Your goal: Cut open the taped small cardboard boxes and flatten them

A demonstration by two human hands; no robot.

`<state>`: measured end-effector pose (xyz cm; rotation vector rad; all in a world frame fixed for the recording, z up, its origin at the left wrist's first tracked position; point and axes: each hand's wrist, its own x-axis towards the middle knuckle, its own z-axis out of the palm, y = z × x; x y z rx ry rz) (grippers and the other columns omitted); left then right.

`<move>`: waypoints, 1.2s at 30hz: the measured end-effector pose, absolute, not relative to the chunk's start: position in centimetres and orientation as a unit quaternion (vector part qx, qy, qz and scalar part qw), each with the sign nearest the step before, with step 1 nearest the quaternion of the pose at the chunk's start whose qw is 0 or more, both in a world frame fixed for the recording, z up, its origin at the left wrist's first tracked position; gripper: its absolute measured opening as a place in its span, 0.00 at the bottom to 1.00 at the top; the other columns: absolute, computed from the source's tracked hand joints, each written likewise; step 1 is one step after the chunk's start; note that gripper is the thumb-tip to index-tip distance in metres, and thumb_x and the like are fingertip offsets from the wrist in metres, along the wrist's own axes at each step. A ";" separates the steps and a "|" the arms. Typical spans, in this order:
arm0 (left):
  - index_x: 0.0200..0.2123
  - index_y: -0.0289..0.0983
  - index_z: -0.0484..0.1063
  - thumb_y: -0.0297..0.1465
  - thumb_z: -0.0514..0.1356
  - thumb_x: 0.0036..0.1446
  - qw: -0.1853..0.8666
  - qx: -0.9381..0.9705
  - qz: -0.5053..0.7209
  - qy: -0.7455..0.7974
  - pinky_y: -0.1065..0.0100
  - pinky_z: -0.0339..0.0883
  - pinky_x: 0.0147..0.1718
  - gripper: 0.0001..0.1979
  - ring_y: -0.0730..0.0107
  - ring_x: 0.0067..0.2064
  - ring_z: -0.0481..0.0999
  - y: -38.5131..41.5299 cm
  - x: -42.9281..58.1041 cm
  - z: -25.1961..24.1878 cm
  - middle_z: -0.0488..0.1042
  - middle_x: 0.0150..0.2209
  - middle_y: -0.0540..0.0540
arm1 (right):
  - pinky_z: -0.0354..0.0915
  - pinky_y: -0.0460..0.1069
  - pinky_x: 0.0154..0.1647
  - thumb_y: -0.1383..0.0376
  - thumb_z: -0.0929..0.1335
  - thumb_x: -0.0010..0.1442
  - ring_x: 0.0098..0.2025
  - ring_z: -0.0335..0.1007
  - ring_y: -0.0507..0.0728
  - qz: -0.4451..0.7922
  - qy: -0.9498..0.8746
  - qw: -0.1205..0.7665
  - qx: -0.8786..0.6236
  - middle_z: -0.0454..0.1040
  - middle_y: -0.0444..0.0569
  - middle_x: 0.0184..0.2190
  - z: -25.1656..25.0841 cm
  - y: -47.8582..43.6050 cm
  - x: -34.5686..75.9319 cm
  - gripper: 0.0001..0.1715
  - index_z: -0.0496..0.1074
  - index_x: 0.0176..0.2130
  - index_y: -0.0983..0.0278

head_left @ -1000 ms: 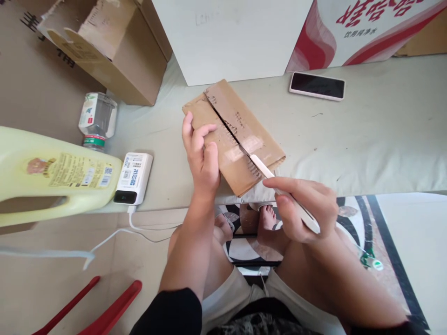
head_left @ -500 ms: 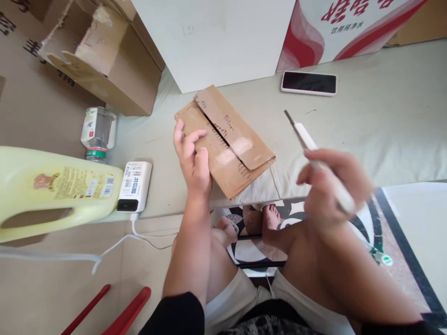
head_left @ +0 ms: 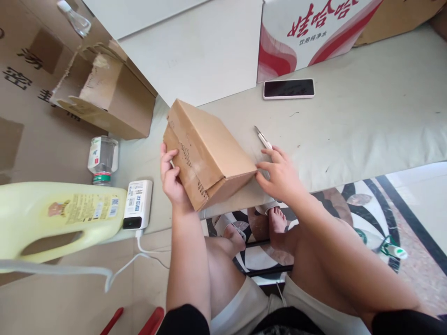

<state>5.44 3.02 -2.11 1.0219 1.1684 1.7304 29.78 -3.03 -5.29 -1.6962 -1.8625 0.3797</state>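
Observation:
A small brown cardboard box (head_left: 223,139) is tilted up on the pale covered surface, its taped flap seam facing left. My left hand (head_left: 174,179) grips it from the left, with the fingers curled over the taped face and the thumb hidden. At the box's right corner is my right hand (head_left: 279,173), fingers apart; the lower fingertips are at the corner, and whether they press on it I cannot tell. A utility knife (head_left: 262,138) with its blade out lies just beyond this hand, its handle end covered by the fingers.
Behind stand a white box (head_left: 195,60) and a red-and-white carton (head_left: 296,42), with a phone (head_left: 288,89) before them. On the left are a torn cardboard box (head_left: 118,100), a clear bottle (head_left: 103,156), a yellow jug (head_left: 77,209) and a white cabled device (head_left: 138,202).
My right hand has put the knife down on the surface and come to the box's right corner. The box has been tipped up, so its plain side now shows.

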 end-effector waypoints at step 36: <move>0.33 0.41 0.74 0.57 0.59 0.48 0.482 0.305 0.670 0.475 0.52 0.71 0.55 0.25 0.45 0.58 0.75 2.5 4.6 0.0 0.79 0.42 0.38 | 0.66 0.64 0.65 0.49 0.66 0.64 0.66 0.67 0.65 0.319 -0.658 0.489 -0.476 0.62 0.58 0.69 -5.1 -2.7 29.3 0.46 0.42 0.71 0.53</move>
